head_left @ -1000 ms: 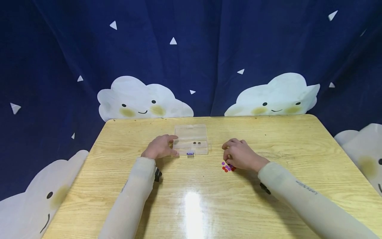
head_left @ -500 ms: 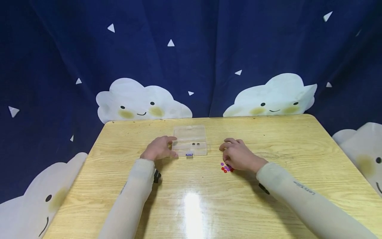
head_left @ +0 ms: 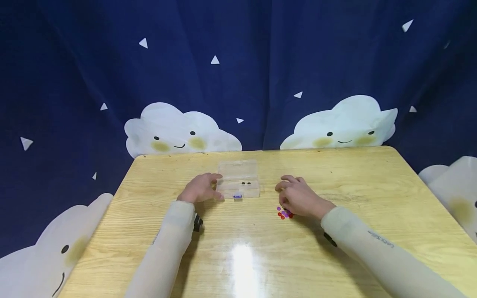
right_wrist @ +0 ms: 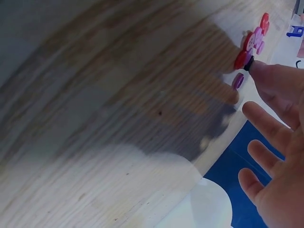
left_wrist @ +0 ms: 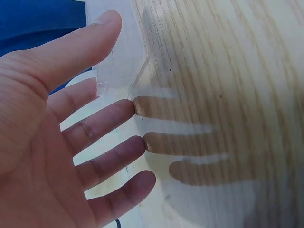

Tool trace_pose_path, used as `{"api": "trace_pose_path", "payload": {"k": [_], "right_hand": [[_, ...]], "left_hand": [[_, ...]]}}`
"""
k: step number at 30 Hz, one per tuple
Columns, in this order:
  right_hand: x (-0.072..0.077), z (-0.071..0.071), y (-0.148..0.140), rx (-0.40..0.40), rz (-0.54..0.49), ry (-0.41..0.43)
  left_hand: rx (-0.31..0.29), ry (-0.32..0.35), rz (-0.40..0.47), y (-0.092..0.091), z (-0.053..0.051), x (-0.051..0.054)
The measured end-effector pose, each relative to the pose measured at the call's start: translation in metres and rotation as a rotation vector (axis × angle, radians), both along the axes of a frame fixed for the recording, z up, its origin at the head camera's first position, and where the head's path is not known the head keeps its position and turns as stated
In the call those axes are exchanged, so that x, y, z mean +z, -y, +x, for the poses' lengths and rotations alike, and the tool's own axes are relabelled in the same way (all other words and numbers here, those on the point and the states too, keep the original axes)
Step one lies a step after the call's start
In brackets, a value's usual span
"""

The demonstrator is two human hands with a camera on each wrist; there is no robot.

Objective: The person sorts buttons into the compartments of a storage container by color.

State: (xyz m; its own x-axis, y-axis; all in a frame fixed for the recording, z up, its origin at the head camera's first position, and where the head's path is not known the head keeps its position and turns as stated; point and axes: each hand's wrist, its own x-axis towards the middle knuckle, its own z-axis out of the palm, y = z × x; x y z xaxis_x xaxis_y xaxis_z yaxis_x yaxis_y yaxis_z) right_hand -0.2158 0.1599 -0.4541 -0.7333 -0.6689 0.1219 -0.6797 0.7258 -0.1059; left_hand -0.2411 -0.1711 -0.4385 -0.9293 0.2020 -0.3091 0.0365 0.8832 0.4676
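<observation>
1. Two hands are at work over a wooden table (head_left: 208, 256), with a clear box and some little buttons between them.
2. The left hand (head_left: 200, 188) is open wide. Its thumb is far from its fingers, and the fingers are almost straight. It has hold of nothing that I can see. It is right by the left side of the box, but I cannot tell if it touches.
3. The clear box (head_left: 228, 193) lies on the table with its lid (head_left: 238, 169) up at the back. A blue clip (head_left: 237, 196) is at the front.
4. Two dark dots (head_left: 243, 183) show in the front part of the box, near its right side. They are too small to see well.
5. The right hand (head_left: 299, 196) pinches a small black button (right_wrist: 249, 63) with its thumb and a finger. Its other fingers are spread out and a bit bent.
6. The black button is low down, just beside the pile on the table, to the right of the box.
7. The pile has red buttons (right_wrist: 241, 60) and purple buttons (right_wrist: 238, 81), close together. One purple one is a little apart.
8. Pale sleeves (head_left: 160, 248) cover both arms.
9. Behind the table hangs a dark blue curtain (head_left: 238, 37) with white clouds (head_left: 179, 128) and triangles (head_left: 215, 60).
</observation>
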Motion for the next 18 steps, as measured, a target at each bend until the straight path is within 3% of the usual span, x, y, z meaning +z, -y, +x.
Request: {"api": "trace_pose_path", "payload": {"k": [7,12,18], "right_hand": [[0.0019,-0.0013,-0.002,0.003,-0.048,-0.009],[0.0007,-0.0007,-0.002,0.009,-0.042,0.004],[0.0007,0.0011,-0.0022,0.026,-0.05,-0.027]], "left_hand": [[-0.015,-0.039,-0.019,-0.0023,-0.0018,0.003],[0.016,-0.016,-0.018,-0.0035,0.0001,0.003],[0.008,-0.031,-0.027,-0.0033,0.0017,0.0026]]}}
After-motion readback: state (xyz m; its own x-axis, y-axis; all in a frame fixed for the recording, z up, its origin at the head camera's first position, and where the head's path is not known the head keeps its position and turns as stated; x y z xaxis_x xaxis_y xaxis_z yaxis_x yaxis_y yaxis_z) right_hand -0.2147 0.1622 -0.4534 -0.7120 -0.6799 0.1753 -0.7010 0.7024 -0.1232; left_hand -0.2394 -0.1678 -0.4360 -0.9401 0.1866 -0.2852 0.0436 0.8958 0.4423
